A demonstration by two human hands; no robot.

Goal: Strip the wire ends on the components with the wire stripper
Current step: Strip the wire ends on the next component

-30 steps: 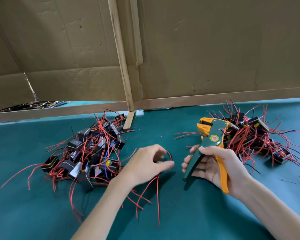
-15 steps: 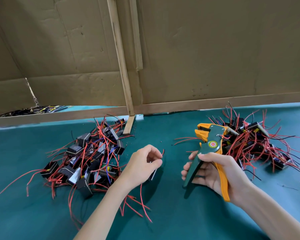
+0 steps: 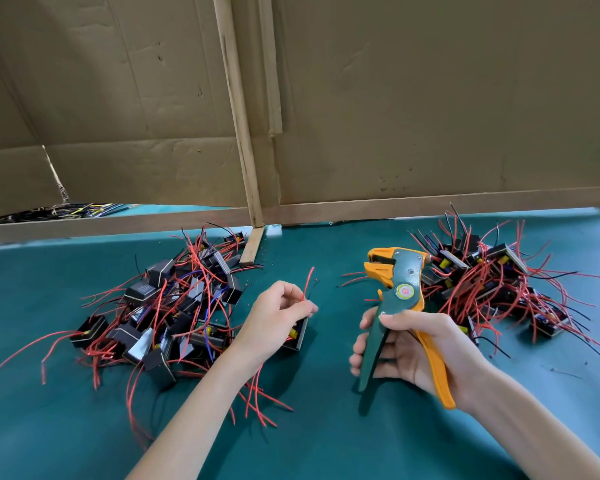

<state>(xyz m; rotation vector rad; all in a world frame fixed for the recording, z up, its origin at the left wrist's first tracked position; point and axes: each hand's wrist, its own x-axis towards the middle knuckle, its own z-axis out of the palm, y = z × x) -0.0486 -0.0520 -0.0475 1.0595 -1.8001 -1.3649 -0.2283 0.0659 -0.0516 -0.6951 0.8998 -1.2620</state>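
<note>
The left hand (image 3: 278, 313) pinched a thin red wire (image 3: 308, 284) that stuck up from a little black part (image 3: 300, 336) tucked under its fingers. The right hand (image 3: 420, 351) was curled round the handles of the wire stripper (image 3: 400, 292), which stood up near the wire, not touching it. Piles of parts (image 3: 174, 306) lay on the green counter (image 3: 326, 427)

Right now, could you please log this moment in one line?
left hand pinches red wire | right hand grips wire stripper | wire not yet in stripper
</note>
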